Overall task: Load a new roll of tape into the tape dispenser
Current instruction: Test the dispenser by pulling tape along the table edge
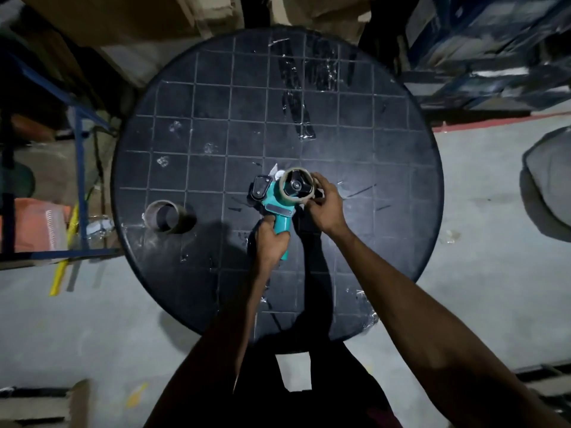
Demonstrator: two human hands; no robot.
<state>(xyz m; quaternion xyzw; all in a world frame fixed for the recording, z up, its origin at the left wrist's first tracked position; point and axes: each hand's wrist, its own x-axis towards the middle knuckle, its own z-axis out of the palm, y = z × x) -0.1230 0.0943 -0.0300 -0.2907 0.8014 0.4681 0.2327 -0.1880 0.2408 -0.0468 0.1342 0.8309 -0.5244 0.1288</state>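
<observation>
Hands, head view: left hand point(272, 242) is clenched around the teal handle of the tape dispenser point(275, 205); right hand point(324, 205) grasps the tape roll point(296, 186) at its 3 o'clock edge. Roll sits on the black hub, just below centre of the round table point(216, 97). An empty cardboard core point(165, 216) lies at 9 o'clock, well apart. Recommended: keep the handle steady, press the roll fully home on the hub, then locate the free end; it cannot be made out here.
</observation>
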